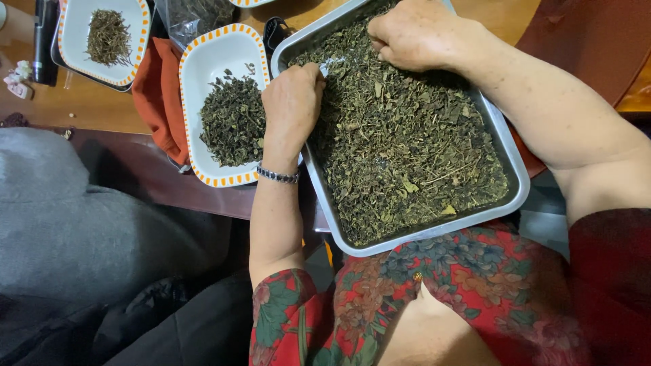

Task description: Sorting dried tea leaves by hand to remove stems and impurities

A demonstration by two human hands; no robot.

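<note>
The left hand (293, 102) is curled loosely, its fingertips pressed together into the dried green-brown leaves (407, 142) at the near-left edge of the rectangular silver metal tray (519, 173). The right hand (413, 34) is bunched over the far end of the same heap, fingers drawn in; whether leaves are pinched between them cannot be told. The leaves are seen crumbled and mixed with thin stems, filling the tray, which rests partly on the dark wooden table (156, 179) edge. Just beside the left hand, a smaller leaf pile is held in a white orange-rimmed rectangular dish (224, 54).
</note>
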